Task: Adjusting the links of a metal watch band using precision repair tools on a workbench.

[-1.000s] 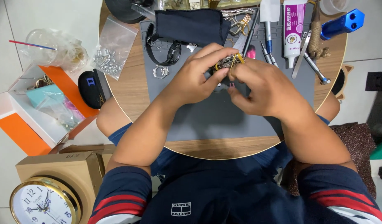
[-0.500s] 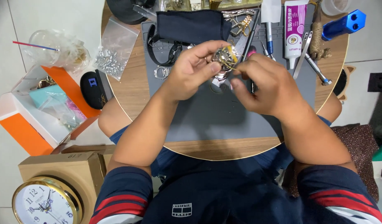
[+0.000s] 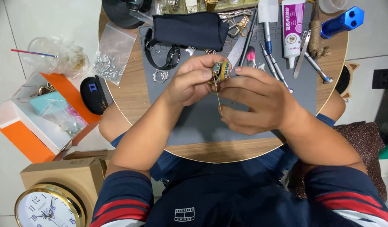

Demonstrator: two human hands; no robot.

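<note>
While my left hand (image 3: 190, 82) pinched the small gold watch part (image 3: 221, 71) upright, my right hand (image 3: 255, 101) closed on a thin tool (image 3: 218, 94). Tool's long axis ran vertically, tip just below the part; right hand nearer.

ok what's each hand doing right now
left hand: closed on the small gold watch part.
right hand: fingers at the same part, pinching a thin tool.

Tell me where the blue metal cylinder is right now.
In the head view, the blue metal cylinder lies at the table's far right edge, just right of the white glue tube and the tweezers, well beyond the right hand.
</note>
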